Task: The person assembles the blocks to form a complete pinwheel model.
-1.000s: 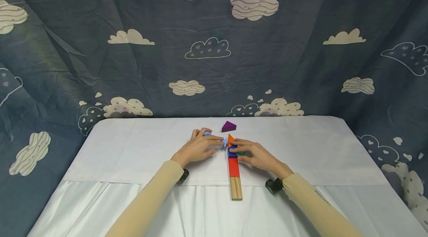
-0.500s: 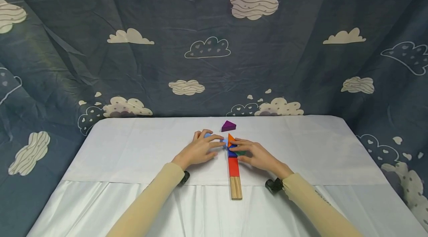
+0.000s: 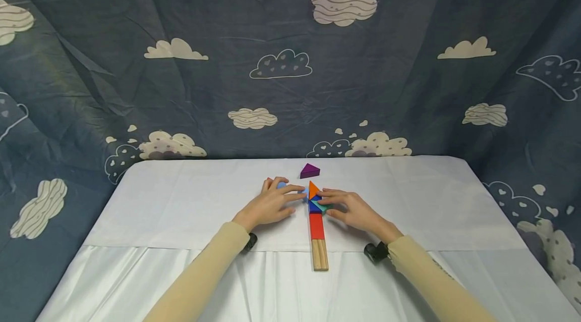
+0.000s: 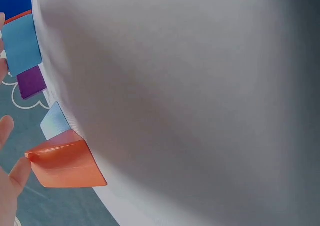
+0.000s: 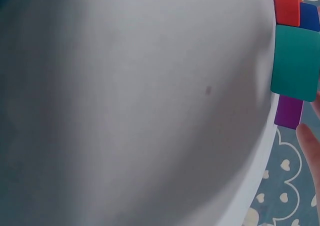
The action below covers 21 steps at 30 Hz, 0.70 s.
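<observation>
Pointing forward: block row, long axis near-to-far, orange triangle leading.

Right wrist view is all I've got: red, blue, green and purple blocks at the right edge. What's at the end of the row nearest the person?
Observer: A bare-wood block, end to end with the red block, per the head view.
Operator: And the left hand?
Observer: Across on the left side, fingertips at a light-blue block.
Operator: Far end?
Observer: An orange triangle, its tip pointing toward the purple block.
</observation>
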Each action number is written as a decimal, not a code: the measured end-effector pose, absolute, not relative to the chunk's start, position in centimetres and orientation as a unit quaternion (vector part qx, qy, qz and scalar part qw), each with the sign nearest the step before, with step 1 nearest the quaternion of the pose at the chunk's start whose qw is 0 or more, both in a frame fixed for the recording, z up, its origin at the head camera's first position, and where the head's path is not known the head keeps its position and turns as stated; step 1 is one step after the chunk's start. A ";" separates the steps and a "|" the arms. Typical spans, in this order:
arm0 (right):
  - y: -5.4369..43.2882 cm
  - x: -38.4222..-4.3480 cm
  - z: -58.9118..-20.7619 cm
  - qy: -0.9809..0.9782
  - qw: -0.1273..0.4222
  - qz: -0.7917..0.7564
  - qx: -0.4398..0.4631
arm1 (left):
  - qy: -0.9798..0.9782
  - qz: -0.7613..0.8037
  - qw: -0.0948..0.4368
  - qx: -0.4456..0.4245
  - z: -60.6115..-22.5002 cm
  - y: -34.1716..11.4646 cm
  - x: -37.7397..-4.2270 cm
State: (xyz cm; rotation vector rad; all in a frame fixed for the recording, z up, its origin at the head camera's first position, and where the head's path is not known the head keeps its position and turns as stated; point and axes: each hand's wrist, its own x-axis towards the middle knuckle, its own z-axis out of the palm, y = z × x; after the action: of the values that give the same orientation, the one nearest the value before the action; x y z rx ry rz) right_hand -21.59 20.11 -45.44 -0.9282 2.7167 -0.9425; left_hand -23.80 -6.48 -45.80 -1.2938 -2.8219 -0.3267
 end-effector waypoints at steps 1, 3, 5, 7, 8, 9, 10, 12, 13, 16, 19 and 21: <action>20.1 -21.6 -45.4 0.897 0.060 -0.310 -0.309 | -0.905 -0.102 0.009 -0.414 -45.8 -6.5 -23.8; 20.1 -21.6 -45.4 0.896 0.059 -0.309 -0.314 | -0.905 -0.101 0.007 -0.413 -45.8 -6.5 -23.8; 20.1 -21.5 -45.4 0.894 0.056 -0.309 -0.320 | -0.905 -0.102 0.004 -0.412 -45.8 -6.5 -23.8; 20.1 -21.5 -45.5 0.892 0.056 -0.310 -0.324 | -0.905 -0.106 0.002 -0.413 -45.8 -6.5 -23.7; 20.1 -21.5 -45.5 0.892 0.056 -0.310 -0.326 | -0.904 -0.108 0.001 -0.413 -45.8 -6.4 -23.7; 20.1 -21.5 -45.5 0.891 0.055 -0.309 -0.326 | -0.904 -0.109 0.000 -0.413 -45.7 -6.4 -23.7; 20.1 -21.5 -45.5 0.891 0.056 -0.309 -0.327 | -0.905 -0.109 -0.001 -0.412 -45.7 -6.5 -23.7; 20.1 -21.5 -45.5 0.891 0.057 -0.310 -0.328 | -0.905 -0.109 -0.003 -0.411 -45.7 -6.5 -23.6; 20.1 -21.5 -45.5 0.890 0.057 -0.310 -0.328 | -0.906 -0.107 -0.004 -0.410 -45.7 -6.5 -23.6; 20.1 -21.5 -45.5 0.890 0.056 -0.310 -0.328 | -0.906 -0.105 -0.006 -0.410 -45.7 -6.5 -23.6; 20.1 -21.5 -45.5 0.891 0.057 -0.311 -0.326 | -0.905 -0.108 -0.008 -0.412 -45.7 -6.5 -23.6; 20.1 -21.5 -45.5 0.891 0.057 -0.312 -0.325 | -0.904 -0.109 -0.008 -0.412 -45.7 -6.5 -23.5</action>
State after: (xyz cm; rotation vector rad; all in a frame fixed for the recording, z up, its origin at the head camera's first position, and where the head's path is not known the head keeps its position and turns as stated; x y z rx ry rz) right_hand -21.51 20.07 -45.46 -0.9841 2.7024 -0.9455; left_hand -23.54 -6.51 -45.74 -1.3023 -2.8561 -0.3450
